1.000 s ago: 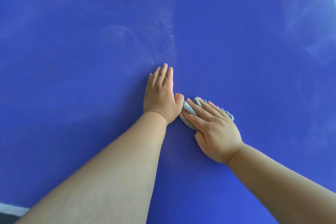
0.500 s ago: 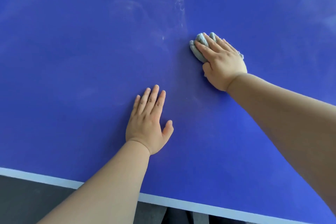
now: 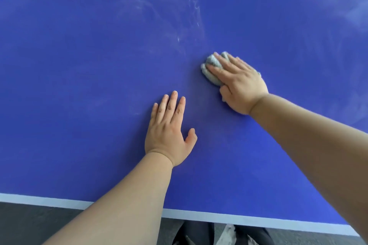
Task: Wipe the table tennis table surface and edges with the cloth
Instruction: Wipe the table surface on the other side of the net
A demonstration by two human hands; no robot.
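**Cloth pinned under the right hand, mid-bench**

On my feed the blue bench (image 3: 79, 85) fills almost the whole view. Its white edge line (image 3: 49, 201) runs along the near side, with grey floor (image 3: 29, 223) below it. Left of centre, the left hand (image 3: 168, 131) lies palm down on the bare surface. Its fingers (image 3: 171, 105) are straight and close together, the thumb is splayed to the right, and it holds nothing. Pale smears (image 3: 191, 6) cloud the surface farther out, near the middle. To the right and farther away, apart from the left hand, the right hand (image 3: 241, 85) presses the bunched grey cloth (image 3: 212, 69) onto the bench. Its fingers (image 3: 219, 70) lie pressed together across the top, and the cloth pokes out past the fingertips and on the left. I cannot tell whether the thumb hooks under the cloth.
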